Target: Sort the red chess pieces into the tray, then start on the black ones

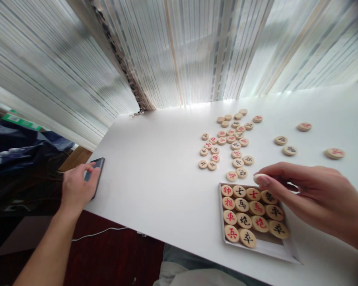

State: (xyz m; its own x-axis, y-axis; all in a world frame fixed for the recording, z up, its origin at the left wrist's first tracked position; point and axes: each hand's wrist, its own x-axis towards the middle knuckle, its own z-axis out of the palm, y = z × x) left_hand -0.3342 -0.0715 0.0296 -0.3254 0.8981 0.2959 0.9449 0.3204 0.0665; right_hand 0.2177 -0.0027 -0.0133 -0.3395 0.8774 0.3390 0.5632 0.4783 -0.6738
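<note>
My right hand (319,194) pinches a round wooden Chinese chess piece (258,179) between thumb and fingers, just above the far edge of a shallow box (268,249). Rows of pieces lie face up inside the box, marked in red or black, among them a black-marked piece (279,229) at the right. Bare box bottom shows at its near right corner. At the table's left edge, my left hand (77,184) is closed over a dark phone (99,163), thumb and forefinger curled against it; its other fingers are hidden.
Loose chess pieces (236,153) lie scattered on the white table (155,171) beyond the box. A few more, including a red-marked piece (334,153), lie to the right. Striped curtains (191,51) hang along the far edge. A white cable (98,231) runs below the table.
</note>
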